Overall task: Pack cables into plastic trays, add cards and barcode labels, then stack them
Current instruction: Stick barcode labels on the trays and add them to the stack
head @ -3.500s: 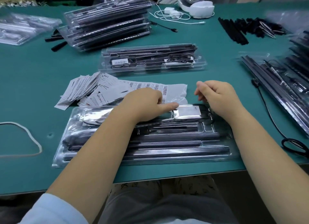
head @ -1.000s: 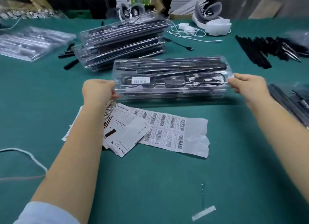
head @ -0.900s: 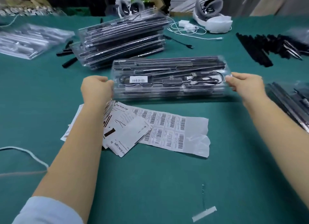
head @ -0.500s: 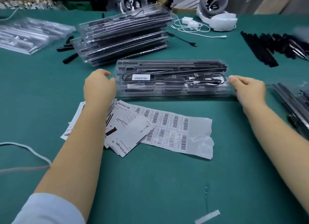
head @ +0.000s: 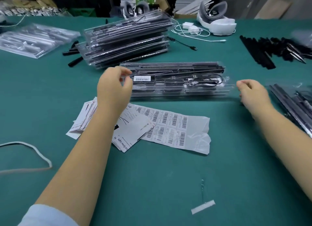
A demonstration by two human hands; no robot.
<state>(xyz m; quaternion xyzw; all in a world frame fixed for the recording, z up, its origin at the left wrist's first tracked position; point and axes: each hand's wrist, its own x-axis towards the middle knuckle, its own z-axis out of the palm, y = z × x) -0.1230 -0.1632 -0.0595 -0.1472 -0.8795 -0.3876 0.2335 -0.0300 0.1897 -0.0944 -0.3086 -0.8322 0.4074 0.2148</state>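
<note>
— Where was the packed tray?

— The clear plastic tray (head: 177, 80), holding black cables and a white barcode label (head: 142, 78), topped a short stack mid-tabletop, beside a taller stack of packed trays (head: 126, 40).

— The hands?

— Left hand (head: 114, 89) and right hand (head: 253, 94) were loosely curled at the tray's ends, gripping nothing.

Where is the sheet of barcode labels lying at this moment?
In the head view, the sheet of barcode labels lies flat on the green table, centre, just in front of the packed tray, its left end under the cards.
</note>
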